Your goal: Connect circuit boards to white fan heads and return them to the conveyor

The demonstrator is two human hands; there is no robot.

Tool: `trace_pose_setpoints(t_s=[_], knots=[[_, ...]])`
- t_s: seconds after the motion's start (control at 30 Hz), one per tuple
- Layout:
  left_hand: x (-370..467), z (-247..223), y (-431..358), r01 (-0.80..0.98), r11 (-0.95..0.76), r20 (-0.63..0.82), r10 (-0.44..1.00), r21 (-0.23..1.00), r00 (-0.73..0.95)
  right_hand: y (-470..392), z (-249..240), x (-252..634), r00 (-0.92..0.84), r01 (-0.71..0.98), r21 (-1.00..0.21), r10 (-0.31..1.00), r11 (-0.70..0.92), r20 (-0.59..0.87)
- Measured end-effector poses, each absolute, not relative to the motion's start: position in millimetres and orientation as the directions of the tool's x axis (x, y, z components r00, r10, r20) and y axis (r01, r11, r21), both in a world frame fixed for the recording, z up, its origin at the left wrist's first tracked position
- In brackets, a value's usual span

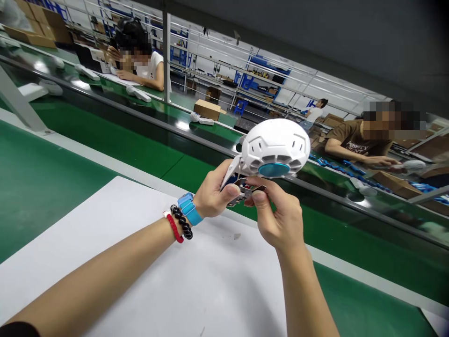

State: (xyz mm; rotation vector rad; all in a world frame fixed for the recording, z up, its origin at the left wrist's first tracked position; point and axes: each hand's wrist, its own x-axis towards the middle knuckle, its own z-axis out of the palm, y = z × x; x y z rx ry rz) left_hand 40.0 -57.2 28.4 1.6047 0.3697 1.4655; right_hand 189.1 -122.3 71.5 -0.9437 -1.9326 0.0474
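Observation:
A white rounded device [275, 145] with vents and a blue-green oval disc is held up in the middle of the view. My left hand [214, 192] is closed round its narrow lower part, at the left below the head. Small metal pieces [246, 192] show between my two hands, beneath the white head. Thumb and fingers of my right hand [278, 208] pinch a small dark metal plate [258, 188] there. Part of the handle and the fingertips behind it are hidden.
Under my arms lies a white sheet [140, 271] on the green bench [45, 164]. Beyond runs a green conveyor [168, 159] with white devices and an open cardboard box [207, 110]. People sit across it at left and right; a metal post [167, 56] stands behind.

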Motion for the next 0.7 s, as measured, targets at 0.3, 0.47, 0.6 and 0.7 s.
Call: trace_pose_setpoints(t_s=[0.3,0.47,0.6,0.7], knots=[[40,30,-57,-0.330,-0.605,0.689,0.646,0.724,0.328,-126,70,192,-0.294,0.505,-0.512,0.696,0.695,0.655],[39,37,-56,-0.345,-0.569,0.666,0.635,0.746,0.392,-129,75,197,-0.364,0.558,-0.474,0.714,0.681,0.598],[40,36,-56,-0.338,-0.551,0.645,0.620,0.763,0.446,-129,78,201,-0.370,0.605,-0.422,0.707,0.676,0.603],[39,34,-54,-0.310,-0.582,0.656,0.608,0.751,0.447,-127,78,203,-0.379,0.640,-0.333,0.661,0.693,0.647]])
